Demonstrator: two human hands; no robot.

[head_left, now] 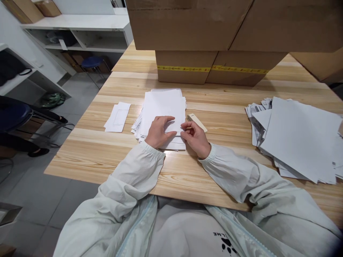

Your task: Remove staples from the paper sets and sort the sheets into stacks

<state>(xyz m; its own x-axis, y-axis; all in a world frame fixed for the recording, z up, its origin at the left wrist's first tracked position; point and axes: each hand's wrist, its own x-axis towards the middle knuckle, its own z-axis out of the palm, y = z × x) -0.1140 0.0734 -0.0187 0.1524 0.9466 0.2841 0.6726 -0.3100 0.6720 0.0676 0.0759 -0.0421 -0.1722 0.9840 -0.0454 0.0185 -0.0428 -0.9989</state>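
Jacket [120, 185] (cropped below); left hand [157, 132] partly hides papers [164, 105].

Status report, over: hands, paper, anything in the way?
Bare left hand open over uneven stack of white rectangular paper sheets. Bare right hand curled at its right edge. Cream oblong stapler-like object close by; nothing visibly blocking.

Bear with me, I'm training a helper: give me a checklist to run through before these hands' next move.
1. Left hand over the paper stack: ok.
2. Right hand at the stack's right edge: ok.
3. Right hand's grip on the paper: cannot tell, the contact is too small to see.
4. Stack edges lined up: not ok, sheets stick out at the left.
5. Stapler close to the right hand: ok.
6. Large paper pile squared up: not ok, its edges lie askew.
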